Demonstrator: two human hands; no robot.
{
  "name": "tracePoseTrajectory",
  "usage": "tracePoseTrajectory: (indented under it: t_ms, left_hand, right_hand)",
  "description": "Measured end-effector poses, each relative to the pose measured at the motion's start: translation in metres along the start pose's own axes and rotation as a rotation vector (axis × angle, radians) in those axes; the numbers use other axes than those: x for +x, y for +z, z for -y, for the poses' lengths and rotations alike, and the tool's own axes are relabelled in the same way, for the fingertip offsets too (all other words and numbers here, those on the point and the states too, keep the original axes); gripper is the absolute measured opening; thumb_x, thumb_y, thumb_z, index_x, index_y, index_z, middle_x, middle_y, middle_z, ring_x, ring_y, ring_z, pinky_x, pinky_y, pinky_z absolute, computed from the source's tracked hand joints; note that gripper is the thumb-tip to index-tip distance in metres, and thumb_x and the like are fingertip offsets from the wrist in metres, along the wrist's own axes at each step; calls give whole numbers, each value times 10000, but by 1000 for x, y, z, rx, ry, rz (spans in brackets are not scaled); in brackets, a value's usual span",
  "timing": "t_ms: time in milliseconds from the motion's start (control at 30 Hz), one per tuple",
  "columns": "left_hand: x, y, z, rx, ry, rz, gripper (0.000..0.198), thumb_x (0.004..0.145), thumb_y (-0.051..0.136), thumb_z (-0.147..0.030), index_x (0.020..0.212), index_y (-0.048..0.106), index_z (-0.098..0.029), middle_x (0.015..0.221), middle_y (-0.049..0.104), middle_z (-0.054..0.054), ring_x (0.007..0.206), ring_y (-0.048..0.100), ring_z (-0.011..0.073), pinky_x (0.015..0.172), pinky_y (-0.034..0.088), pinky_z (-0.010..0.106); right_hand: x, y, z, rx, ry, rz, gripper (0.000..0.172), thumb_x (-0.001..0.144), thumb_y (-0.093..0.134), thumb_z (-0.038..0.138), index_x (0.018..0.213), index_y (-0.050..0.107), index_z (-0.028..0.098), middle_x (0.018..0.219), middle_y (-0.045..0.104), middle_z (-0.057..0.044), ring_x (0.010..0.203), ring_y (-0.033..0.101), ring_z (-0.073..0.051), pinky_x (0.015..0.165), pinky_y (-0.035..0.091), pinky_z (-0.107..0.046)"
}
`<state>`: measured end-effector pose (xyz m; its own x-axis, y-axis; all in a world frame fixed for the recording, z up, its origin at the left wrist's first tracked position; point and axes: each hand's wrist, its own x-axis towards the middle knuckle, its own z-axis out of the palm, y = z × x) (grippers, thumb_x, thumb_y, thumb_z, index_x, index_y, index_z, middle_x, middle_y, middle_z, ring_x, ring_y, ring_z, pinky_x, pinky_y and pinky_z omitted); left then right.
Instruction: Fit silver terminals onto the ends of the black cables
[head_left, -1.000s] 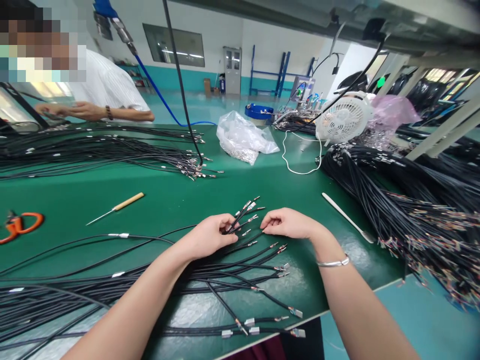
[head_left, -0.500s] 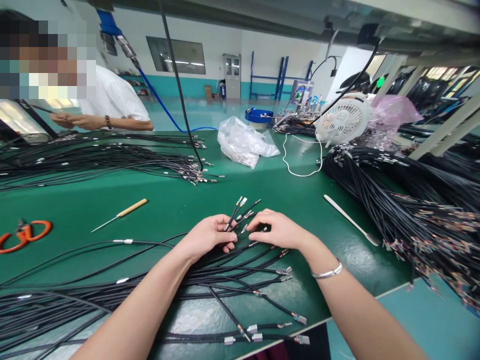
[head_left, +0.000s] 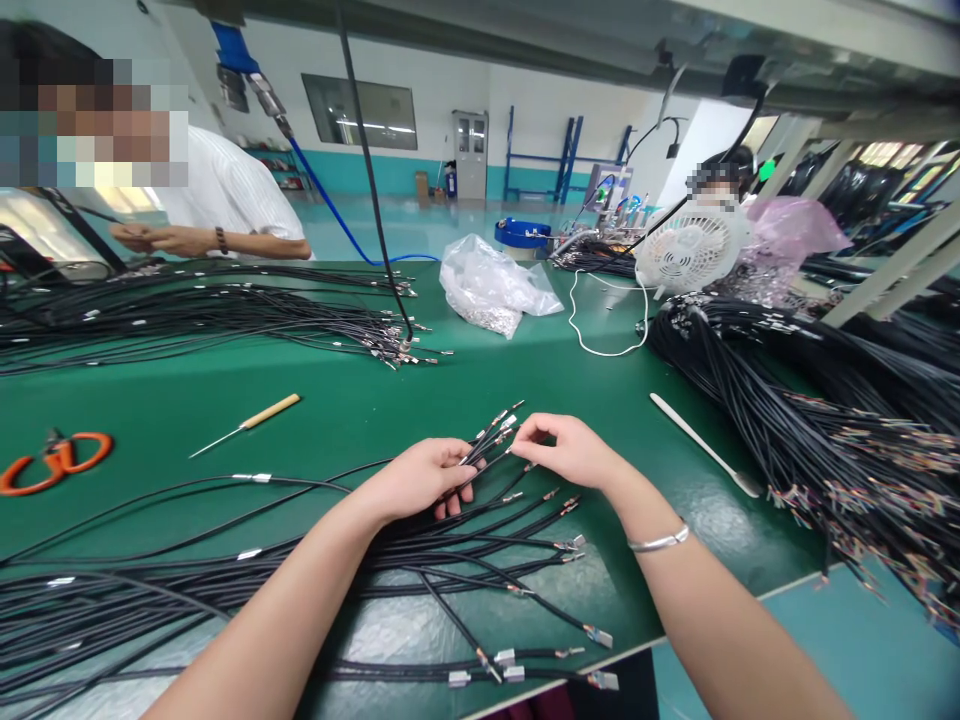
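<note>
Several black cables (head_left: 487, 446) with small metal connectors at their tips are gripped in my left hand (head_left: 431, 480), between thumb and fingers. My right hand (head_left: 559, 448) pinches the end of one cable just right of that bunch, thumb and index finger together at its tip. Below both hands, a spread of black cables (head_left: 450, 560) lies on the green table, with metal connectors and white labels pointing right. My left palm and part of the held cables are hidden behind the fingers.
Orange-handled cutters (head_left: 60, 460) and a wooden-handled awl (head_left: 247, 425) lie to the left. A white stick-like tool (head_left: 701, 440) and a large cable bundle (head_left: 750, 400) are on the right. Behind stand a plastic bag (head_left: 495, 285) and a white fan (head_left: 690, 250). A co-worker (head_left: 225, 190) works at far left.
My right fingers have closed on a cable end beside the bunch. The cables in my left hand now lean further right. The view has shifted slightly.
</note>
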<state>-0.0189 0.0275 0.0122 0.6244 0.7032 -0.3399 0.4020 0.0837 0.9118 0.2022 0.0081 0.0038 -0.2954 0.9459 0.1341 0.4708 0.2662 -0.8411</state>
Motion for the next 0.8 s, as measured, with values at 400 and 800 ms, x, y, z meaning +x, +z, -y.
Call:
tracePoseTrajectory:
  t_ms: [400, 800]
  left_hand:
    - [0, 5, 1, 66, 19, -77, 295, 734, 565, -426, 814, 581, -142, 560, 485, -42, 433, 480, 76, 374, 387, 169]
    - [2, 4, 2, -78, -17, -24, 278, 727, 582, -359, 857, 576, -114, 683, 642, 42, 561, 599, 120, 512, 450, 221]
  right_hand:
    - [-9, -14, -1, -92, 90, 39, 204, 735, 635, 393, 805, 649, 202, 713, 624, 3, 652, 558, -140, 589, 431, -241]
    - [-13, 0, 11, -281, -135, 278, 49, 720, 585, 158, 722, 618, 194, 666, 604, 28, 595, 545, -97, 553, 403, -187]
